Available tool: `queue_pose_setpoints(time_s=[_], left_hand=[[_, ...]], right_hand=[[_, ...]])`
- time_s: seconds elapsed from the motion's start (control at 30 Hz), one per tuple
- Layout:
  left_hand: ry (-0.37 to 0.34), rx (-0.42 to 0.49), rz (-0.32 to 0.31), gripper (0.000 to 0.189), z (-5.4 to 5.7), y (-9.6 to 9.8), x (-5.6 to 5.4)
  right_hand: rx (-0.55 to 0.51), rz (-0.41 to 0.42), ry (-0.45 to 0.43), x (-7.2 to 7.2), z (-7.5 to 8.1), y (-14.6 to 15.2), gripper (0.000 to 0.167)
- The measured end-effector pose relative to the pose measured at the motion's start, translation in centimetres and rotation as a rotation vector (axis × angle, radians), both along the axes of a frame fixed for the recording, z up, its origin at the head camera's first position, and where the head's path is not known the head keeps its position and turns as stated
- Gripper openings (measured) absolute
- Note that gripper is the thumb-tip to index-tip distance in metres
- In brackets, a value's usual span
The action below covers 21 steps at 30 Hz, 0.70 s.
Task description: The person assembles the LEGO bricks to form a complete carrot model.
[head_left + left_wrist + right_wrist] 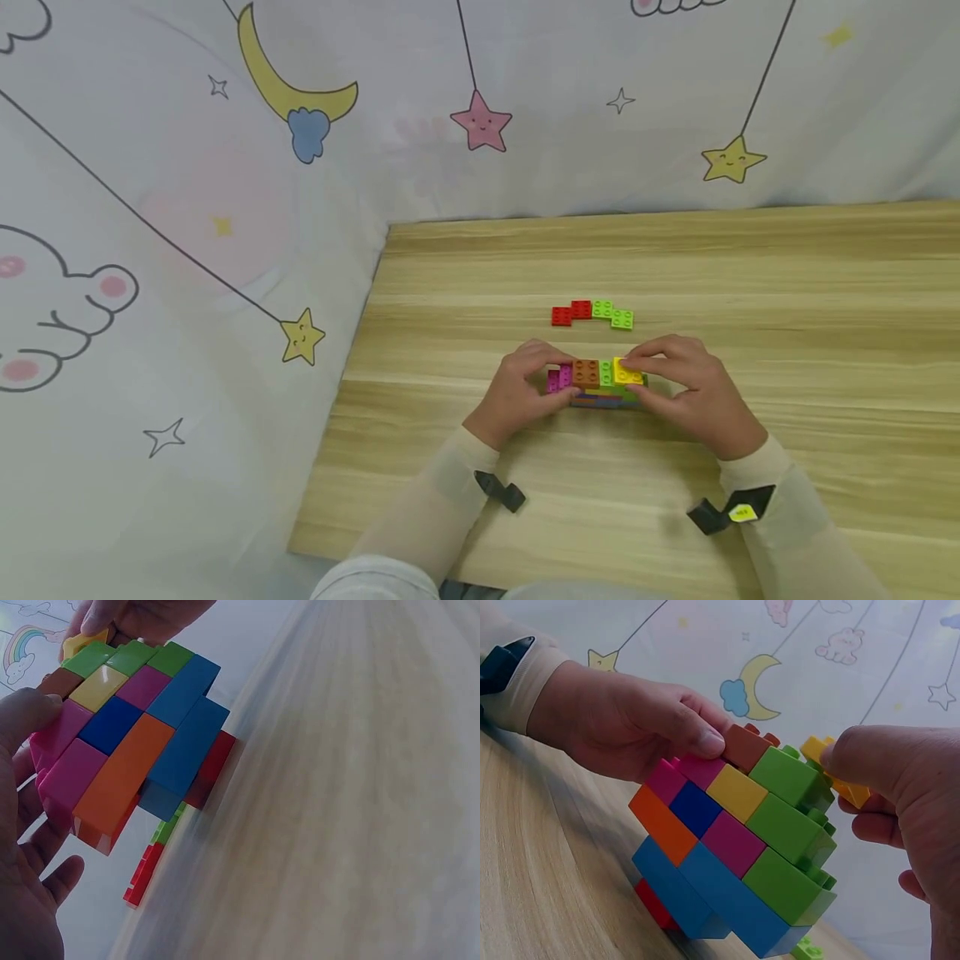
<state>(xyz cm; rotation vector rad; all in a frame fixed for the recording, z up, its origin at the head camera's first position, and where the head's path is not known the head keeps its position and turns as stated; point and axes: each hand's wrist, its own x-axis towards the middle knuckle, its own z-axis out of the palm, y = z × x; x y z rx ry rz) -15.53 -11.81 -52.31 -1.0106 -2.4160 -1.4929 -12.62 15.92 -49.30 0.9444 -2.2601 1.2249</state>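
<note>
A stepped wall of toy building bricks (735, 844) stands on the table, with red and blue at the bottom, then orange, pink, yellow and green above. My left hand (517, 392) grips its left side, thumb in front by the pink bricks (71, 772) and fingers behind. Along the top sit a brown brick (586, 372) and a green brick (791, 778). Between thumb and fingers of my right hand (693, 392) is a yellow brick (851, 793), held at the right end of the top, partly hidden by the fingers and tilted beside the green brick in the right wrist view.
Behind the wall lies a staggered row of loose bricks, red ones (581, 309) on the left and light green ones (602, 309) on the right. The wooden table (465, 275) meets a printed white cloth (555, 175) at its back and left edges.
</note>
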Motion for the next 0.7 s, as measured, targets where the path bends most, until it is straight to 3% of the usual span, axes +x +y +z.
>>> queue_pose_setpoints(time_s=[0.13, 0.7], left_hand=[[-0.004, 0.003, -0.002, 0.035, -0.14, 0.04, -0.06], [-0.034, 0.006, -0.002, 0.036, -0.29, 0.06, -0.15]], right_hand=[[0.011, 0.000, 0.030, -0.06, 0.04, -0.02, 0.041], [0.085, 0.002, 0.082, -0.23, 0.64, 0.20, 0.047]])
